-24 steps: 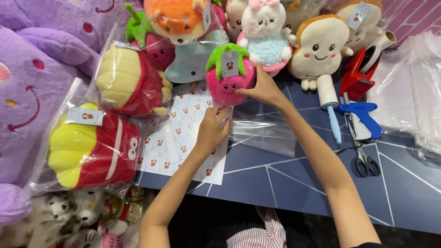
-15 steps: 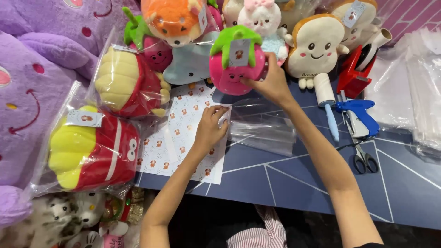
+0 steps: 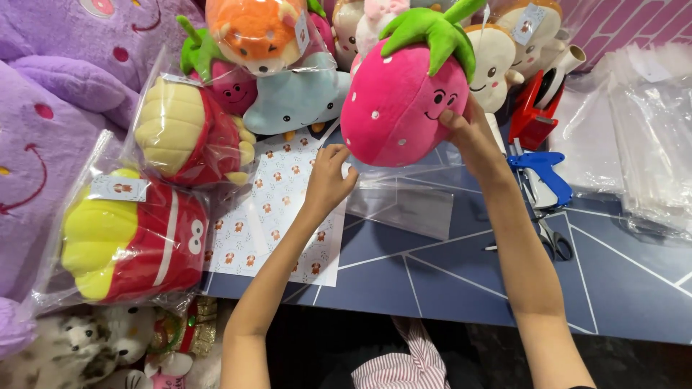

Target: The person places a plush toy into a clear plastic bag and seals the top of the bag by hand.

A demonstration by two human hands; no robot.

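Covering blue tabletop (image 3: 461, 288), perhaps vinyl

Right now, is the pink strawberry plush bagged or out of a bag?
Out. The strawberry plush shows bare fabric with no plastic around it; the right hand holds it above a flat clear bag.

The pink strawberry plush (image 3: 396, 101) is round and fuzzy, with small white seed dots, a green leafy top pointing up and to the right, and a stitched smiling face turned toward the right. It is held up off the blue table, tilted, gripped at its right side, its lower edge near the sticker sheet (image 3: 277, 209), a white sheet printed with rows of small brown figures lying flat on the table.
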